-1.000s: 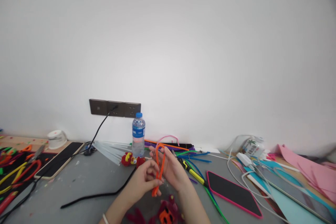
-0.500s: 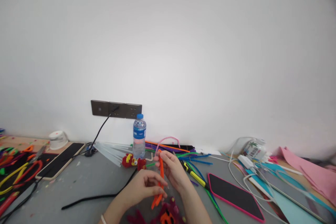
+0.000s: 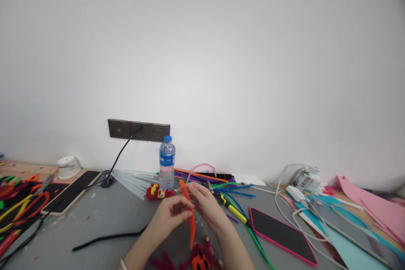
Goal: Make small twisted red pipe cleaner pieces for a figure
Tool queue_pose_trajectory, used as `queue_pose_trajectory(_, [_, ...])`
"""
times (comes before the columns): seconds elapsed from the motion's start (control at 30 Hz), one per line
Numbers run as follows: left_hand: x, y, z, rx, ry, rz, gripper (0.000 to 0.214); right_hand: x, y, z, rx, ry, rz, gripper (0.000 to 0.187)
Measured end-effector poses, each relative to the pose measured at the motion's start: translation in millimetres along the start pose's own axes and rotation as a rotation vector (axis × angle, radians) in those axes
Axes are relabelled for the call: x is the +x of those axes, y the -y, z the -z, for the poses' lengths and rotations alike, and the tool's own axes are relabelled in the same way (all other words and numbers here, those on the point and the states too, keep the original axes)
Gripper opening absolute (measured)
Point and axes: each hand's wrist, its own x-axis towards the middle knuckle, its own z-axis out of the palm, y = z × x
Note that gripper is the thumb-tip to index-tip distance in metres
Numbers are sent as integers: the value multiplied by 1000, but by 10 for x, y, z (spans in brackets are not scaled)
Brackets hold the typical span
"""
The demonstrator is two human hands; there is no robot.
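Note:
My left hand [image 3: 172, 214] pinches a bundle of orange pipe cleaners [image 3: 192, 232] about midway, fingers closed on it. On the bundle's other side, my right hand [image 3: 207, 206] has its fingers curled against the upper part; the fingertips are partly hidden. The bundle stands nearly upright, its lower end hanging above a dark red and orange fuzzy figure [image 3: 202, 257] at the bottom edge. Behind my left hand lies a red and yellow fuzzy figure [image 3: 155, 192], close to a water bottle [image 3: 167, 164].
Yellow-handled pliers [image 3: 236, 211] and a pink-edged phone [image 3: 281, 236] lie right of my hands. Several coloured pipe cleaners [image 3: 243, 192] spread behind. A black pipe cleaner [image 3: 104, 237] and a second phone [image 3: 72, 192] are leftward. White cables [image 3: 294, 215] tangle at right.
My left hand has moved up along the orange bundle. The bundle's top has tilted left and its strands now lie closer together. My right hand has shifted slightly, its fingers lower on the bundle.

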Motion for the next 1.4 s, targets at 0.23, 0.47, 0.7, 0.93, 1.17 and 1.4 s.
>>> queue_pose_trajectory(0.23, [72,9,185,41,-336,-102,23,-28,-22,5,-139,84,-80,34])
queue_pose_trajectory(0.47, [50,53,217,333,-437,-145,17,20,-87,-38,-282,53,41,29])
queue_pose_trajectory(0.7, [50,54,284,801,-642,-463,39,39,-102,85,-442,-75,65,15])
queue_pose_trajectory(0.93, [-19,6,186,952,-313,-352,37,8,-70,46,-498,-54,111,18])
queue_pose_trajectory(1.17, [-57,-24,87,788,-131,-148,26,2,9,21,-216,59,96,31])
queue_pose_trajectory(1.4, [-46,-49,123,691,-198,-174,32,30,-10,59,-249,23,109,37])
